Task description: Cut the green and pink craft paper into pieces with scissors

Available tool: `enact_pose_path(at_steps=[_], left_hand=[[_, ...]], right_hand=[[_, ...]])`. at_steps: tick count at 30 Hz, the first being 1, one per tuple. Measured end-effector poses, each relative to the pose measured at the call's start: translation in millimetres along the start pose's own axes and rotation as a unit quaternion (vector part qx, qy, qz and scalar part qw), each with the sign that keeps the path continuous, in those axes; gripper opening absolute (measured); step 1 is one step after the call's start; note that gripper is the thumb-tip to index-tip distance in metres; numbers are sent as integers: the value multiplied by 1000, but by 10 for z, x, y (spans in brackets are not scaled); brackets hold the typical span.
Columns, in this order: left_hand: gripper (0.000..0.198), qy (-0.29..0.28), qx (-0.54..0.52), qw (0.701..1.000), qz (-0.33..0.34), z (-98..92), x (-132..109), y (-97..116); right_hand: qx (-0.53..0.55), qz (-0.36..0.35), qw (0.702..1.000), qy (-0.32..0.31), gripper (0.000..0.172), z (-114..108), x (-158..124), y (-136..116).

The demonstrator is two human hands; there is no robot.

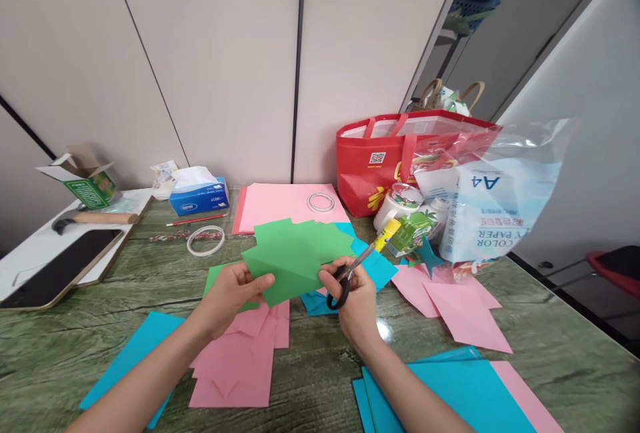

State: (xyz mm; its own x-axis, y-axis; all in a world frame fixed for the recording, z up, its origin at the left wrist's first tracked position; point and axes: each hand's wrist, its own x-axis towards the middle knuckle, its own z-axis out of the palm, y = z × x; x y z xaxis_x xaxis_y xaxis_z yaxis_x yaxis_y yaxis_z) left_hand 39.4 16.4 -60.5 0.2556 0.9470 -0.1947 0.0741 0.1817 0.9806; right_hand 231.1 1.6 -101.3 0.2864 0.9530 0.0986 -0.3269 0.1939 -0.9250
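Note:
Several overlapping green paper sheets (293,256) are held up over the table, slightly fanned out. My left hand (235,296) pinches their lower left edge between thumb and fingers. At the right edge, the fingertips of my right hand (359,303) touch the paper. That same hand grips scissors (341,294) by their black handles, the blades pointing away to the upper right. Below the green sheets lie stacked pink paper pieces (235,369). Blue paper (375,263) lies behind my right hand, and another blue sheet (137,356) is left of my left forearm.
A red bag (360,176), a plastic paper packet (480,213) and a yellow tube (387,234) stand or lie at right. Tape rolls (205,253), a tissue box (200,199), a hammer (103,218) and a phone (60,269) are at left. More blue sheets (445,386) lie front right.

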Motion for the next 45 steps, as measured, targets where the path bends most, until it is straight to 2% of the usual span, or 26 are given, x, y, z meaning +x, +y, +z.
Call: enact_pose_path(at_steps=[2, 5, 8, 11, 14, 16, 22, 27, 45], left_hand=[[28, 12, -17, 1000, -10, 4, -18, 11], [25, 37, -48, 998, 20, -13, -32, 39], [24, 63, -69, 994, 64, -57, -51, 95], [23, 85, -73, 989, 99, -109, -71, 144], [25, 69, -66, 991, 99, -146, -69, 157], [28, 47, -49, 994, 86, -160, -56, 147], [20, 44, 26, 997, 61, -154, -27, 101], [18, 88, 58, 992, 62, -119, -68, 135], [14, 83, 50, 993, 62, -126, -95, 203]], right_hand=[[9, 8, 1000, -18, 29, 4, -5, 15], [29, 35, 998, -50, 29, 8, -4, 16], [58, 85, 987, -127, 34, 16, -11, 2], [35, 91, 971, -220, 38, 28, -37, -22], [-12, 84, 952, -294, 33, 38, -68, -39], [-24, 88, 943, -321, 32, 41, -81, -43], [-36, 72, 944, -320, 36, 67, -86, -66], [-58, 86, 950, -294, 33, 67, -86, -74], [-59, 99, 948, -297, 33, 46, -65, -40]])
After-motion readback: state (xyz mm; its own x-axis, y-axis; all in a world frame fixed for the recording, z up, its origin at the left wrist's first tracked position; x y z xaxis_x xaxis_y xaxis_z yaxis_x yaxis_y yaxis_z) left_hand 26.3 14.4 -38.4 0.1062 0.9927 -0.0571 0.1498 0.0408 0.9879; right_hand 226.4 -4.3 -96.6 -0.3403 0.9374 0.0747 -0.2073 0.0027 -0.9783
